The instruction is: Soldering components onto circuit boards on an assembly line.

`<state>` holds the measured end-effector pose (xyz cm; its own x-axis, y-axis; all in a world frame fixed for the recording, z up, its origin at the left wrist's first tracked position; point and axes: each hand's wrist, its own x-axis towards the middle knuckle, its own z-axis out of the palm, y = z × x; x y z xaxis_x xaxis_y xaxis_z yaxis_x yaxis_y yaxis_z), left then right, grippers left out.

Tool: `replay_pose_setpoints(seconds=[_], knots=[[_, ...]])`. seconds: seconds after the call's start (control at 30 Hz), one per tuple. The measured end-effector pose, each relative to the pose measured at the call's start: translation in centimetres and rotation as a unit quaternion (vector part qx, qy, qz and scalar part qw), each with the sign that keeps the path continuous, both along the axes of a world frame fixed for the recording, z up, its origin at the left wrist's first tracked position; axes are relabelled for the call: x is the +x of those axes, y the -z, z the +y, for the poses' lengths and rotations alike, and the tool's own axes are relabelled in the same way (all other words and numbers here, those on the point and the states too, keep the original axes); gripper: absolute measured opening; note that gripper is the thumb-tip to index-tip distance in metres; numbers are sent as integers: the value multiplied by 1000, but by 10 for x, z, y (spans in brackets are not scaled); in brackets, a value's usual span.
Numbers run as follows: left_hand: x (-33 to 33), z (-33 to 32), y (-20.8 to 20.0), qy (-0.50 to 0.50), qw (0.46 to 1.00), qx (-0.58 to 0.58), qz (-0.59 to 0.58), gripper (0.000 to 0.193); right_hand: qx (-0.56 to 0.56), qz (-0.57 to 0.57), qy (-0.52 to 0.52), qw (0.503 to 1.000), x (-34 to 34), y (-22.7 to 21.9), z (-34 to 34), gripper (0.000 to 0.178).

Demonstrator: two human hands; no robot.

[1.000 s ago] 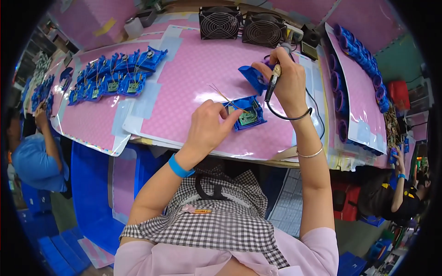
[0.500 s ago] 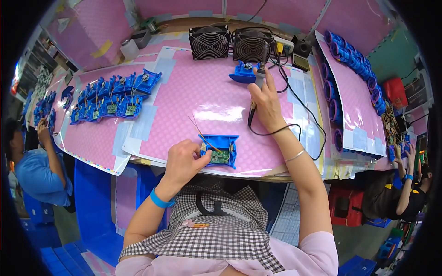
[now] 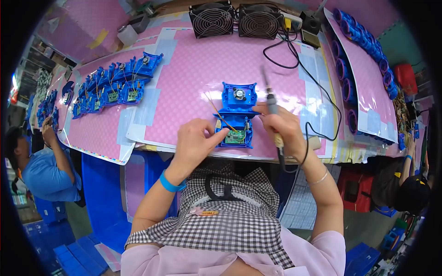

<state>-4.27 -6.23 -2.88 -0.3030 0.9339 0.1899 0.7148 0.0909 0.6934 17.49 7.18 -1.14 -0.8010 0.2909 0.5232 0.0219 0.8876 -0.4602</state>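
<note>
The right hand (image 3: 282, 125) grasps a soldering iron (image 3: 271, 104); the left hand (image 3: 197, 139) pinches the blue circuit-board housing (image 3: 237, 135) to its right, a blue speaker housing (image 3: 239, 95) just beyond.

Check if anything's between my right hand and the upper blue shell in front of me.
Nothing visible. Your right hand is beside the upper blue shell; contact is unclear. The soldering iron is to its right.

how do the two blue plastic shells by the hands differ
The farther blue plastic shell holds a round metallic part; the nearer blue plastic shell holds a green circuit board. The farther shell is by the right hand; the nearer shell by the left hand. Both open upward.
</note>
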Motion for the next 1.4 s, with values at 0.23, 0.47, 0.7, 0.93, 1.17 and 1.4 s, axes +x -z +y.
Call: replay_pose_setpoints(seconds=[0.23,0.47,0.7,0.93,1.17,1.4], knots=[[-44,12,-55,25,776,48,-629,3,-231,235,244,912,28,-5,-48,51],[-2,34,-39,31,994,103,-14,13,-470,198,251,823,17,-1,-57,18],[2,45,-38,37,994,72,-66,13,-466,216,224,828,4,13,-49,21],[2,49,-37,33,996,44,-68,13,-471,219,222,825,1,15,-47,21],[2,49,-36,42,995,68,-65,13,-465,199,232,831,0,13,-50,22],[3,52,-38,49,995,55,-62,13,-460,211,235,830,2,10,-52,22]])
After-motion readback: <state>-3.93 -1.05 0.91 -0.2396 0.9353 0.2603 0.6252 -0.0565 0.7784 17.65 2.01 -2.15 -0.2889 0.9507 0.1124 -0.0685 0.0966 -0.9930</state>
